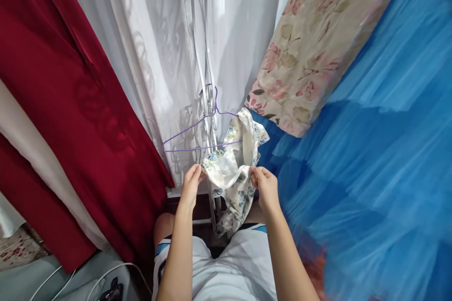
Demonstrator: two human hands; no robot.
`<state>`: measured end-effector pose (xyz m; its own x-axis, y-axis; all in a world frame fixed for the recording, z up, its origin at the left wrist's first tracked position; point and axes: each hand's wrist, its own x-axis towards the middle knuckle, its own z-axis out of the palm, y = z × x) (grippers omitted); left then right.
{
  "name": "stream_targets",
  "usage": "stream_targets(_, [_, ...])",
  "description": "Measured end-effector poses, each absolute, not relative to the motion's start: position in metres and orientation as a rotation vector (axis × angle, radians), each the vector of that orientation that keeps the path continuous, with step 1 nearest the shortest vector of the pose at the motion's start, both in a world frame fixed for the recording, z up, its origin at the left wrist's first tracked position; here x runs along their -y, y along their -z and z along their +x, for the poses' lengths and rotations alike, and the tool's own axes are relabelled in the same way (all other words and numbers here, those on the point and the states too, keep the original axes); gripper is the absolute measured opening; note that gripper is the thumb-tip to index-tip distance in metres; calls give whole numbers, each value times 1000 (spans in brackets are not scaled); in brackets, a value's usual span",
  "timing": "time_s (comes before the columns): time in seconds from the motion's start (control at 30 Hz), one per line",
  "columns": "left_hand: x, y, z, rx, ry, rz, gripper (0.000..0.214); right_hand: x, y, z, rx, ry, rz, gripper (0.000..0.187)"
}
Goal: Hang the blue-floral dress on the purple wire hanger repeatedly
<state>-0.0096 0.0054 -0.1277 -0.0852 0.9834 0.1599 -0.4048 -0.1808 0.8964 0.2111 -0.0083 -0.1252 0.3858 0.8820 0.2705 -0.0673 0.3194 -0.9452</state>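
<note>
A white floral garment (233, 169) with blue and yellow flowers hangs by one side from a purple wire hanger (187, 130). The hanger's right arm goes into the garment, while its left arm is bare. My left hand (191, 181) pinches the garment's left edge between thumb and fingers. On the other side, my right hand (264, 183) pinches an edge of the cloth near its middle. Between the two hands the opening sags in a curve and shows the pale inside. The garment's lower end dangles above my lap.
The hanger hooks onto a white metal stand (201, 47) before white curtains (155, 33). Red drapes (95, 103) hang at left. A pink floral cloth (300, 66) and blue tulle (381, 150) hang at right. White cables (116, 268) lie at lower left.
</note>
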Motion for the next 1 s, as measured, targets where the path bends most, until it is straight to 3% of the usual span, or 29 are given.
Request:
stream_targets(0.1, [12, 104, 5, -702, -1633, 1106, 30, 14, 123, 218, 1067, -735, -1103, 14])
stream_targets(0.2, [31, 84, 21, -659, -1645, 1340, 25, 29, 106, 206, 1406, -795, -1038, 43])
stream_targets(0.27, [40, 77, 30, -659, -1598, 1510, 23, 40, 93, 192, 1682, -964, -920, 39])
stream_targets(0.33, [41, 75, 37, -623, -1544, 1626, 34, 49, 85, 179, 1721, -1109, -820, 28])
stream_targets(0.43, [22, 83, 43, -555, -1421, 1751, 59, 53, 79, 172, 1549, -1174, -796, 27])
stream_targets(0.6, [-35, 100, 57, -561, -1054, 2086, 55, 53, 77, 199, 1436, -1199, -875, 36])
stream_targets(0.7, [-59, 98, 72, -534, -898, 2463, 42, 56, 73, 215, 1459, -1108, -967, 32])
stream_targets(0.83, [-73, 96, 86, -560, -675, 2859, 43, 62, 68, 226, 1576, -1093, -1033, 28])
stream_targets(1.0, [-82, 96, 78, -661, -682, 2912, 38, 73, 61, 238, 1590, -1079, -1028, 33])
